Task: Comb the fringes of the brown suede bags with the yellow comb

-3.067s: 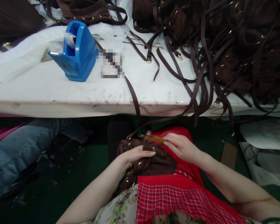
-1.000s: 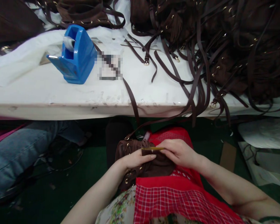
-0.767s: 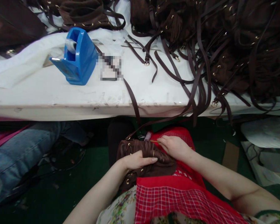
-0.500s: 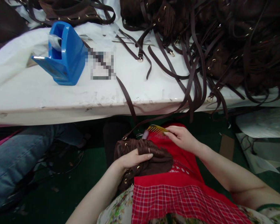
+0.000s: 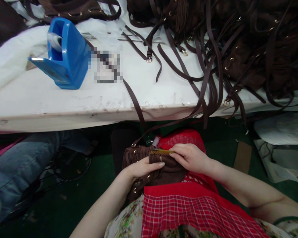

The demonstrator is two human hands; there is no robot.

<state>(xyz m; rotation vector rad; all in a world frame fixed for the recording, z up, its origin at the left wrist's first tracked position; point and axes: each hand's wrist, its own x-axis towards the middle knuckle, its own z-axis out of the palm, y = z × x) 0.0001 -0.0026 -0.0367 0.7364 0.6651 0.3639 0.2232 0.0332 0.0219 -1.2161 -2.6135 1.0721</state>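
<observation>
And there was the comb (image 5: 162,152), yellow, right on top of the bag (image 5: 172,176), its long axis running side to side, roughly in line with the table edge beyond the bag. Its free end pointed left across the bag; the other end sat in the right hand (image 5: 190,158), at the bag's upper right, thumb and forefinger pinching it, the remaining fingers curled in close together. The teeth seemed to face down into the fringe (image 5: 167,160) on the bag, though small and soft in this view.

Over on the bag's left side, the left hand (image 5: 144,168) had it steadied: thumb laid straight, tip pointing right, pressed on the fringe. Its other fingers were tucked out of sight, so whether they were spread or together, I could not tell.

The bag itself lay in the person's lap, over the red apron (image 5: 180,208), eyelets on its left part, rounded end to the right. From its upper left a strap (image 5: 161,125) ran off toward the right. Beyond the bag stretched the white table (image 5: 64,104): a blue dispenser (image 5: 73,58) far to the bag's upper left, and a heap of dark brown bags (image 5: 250,62) trailing straps to its upper right.
</observation>
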